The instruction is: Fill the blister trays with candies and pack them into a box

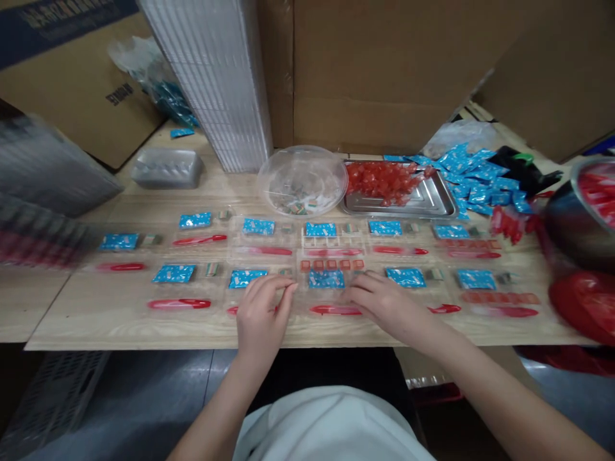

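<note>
Blue sachets [326, 279] lie in two rows along the counter [72, 326], each set into a shallow clear plastic tray [262, 256] beside a red plastic stick [335, 310] and a small striped packet [206, 269]. The person's two hands sit over the front row, near the middle. The left hand [259, 314] has its grip loosely open, fingers curved and tips just beside the blue sachet at centre, with nothing visible between them. The right hand [384, 301] is just as relaxed, its grip open and empty as far as the view shows, fingertips reaching toward the same sachet from the other side and lying over the tray's clear edge. Directly above that sachet runs a row of small orange-red squares [331, 264], and the red stick lies just below it, close under both hands.

Behind the rows, a round clear plastic tub [302, 180] holds small wrapped pieces, next to a steel tray [432, 198] heaped with red wrapped pieces [384, 182]. A loose pile of blue sachets [480, 179] spreads to its right. A tall stack of clear trays [211, 83] leans against a cardboard box [384, 77]. At the right edge, a steel bowl [571, 224] holds red items, and a red plastic bag [586, 307] hangs beside the counter.
</note>
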{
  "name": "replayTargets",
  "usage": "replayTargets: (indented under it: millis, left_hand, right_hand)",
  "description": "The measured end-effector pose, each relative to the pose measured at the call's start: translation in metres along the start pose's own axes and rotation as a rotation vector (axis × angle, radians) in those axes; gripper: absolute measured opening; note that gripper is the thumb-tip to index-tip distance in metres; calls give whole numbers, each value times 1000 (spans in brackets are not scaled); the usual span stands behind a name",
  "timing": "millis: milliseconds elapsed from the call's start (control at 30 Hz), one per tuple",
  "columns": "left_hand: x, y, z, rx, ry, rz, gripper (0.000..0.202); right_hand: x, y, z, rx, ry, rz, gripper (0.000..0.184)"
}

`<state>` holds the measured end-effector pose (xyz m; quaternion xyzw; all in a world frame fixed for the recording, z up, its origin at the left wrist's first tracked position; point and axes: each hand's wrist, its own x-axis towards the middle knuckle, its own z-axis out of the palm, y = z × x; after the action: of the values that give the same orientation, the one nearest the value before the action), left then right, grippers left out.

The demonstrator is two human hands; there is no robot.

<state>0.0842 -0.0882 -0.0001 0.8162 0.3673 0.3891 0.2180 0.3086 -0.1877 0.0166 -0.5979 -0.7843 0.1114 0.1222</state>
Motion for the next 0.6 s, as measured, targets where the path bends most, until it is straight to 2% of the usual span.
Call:
replayTargets:
  millis: [67, 200, 333, 500, 600]
  left_hand:
    - [2, 1, 5, -2, -31, 2, 3]
    - [0, 3, 11, 1, -87, 1, 3]
    - [-1, 4, 12, 4, -80, -25, 3]
    - [-1, 3, 10, -6, -77, -35, 4]
    - [0, 4, 5, -22, -48, -57, 5]
  right_hand:
    - [4, -5, 6, -77, -76, -17, 19]
    - [18, -8, 4, -166, -147, -57, 9]
    - [24, -4, 0, -151, -153, -47, 6]
    - [28, 3, 8, -151, -143, -73, 8]
    - [27, 5, 3, -64, -114, -46, 11]
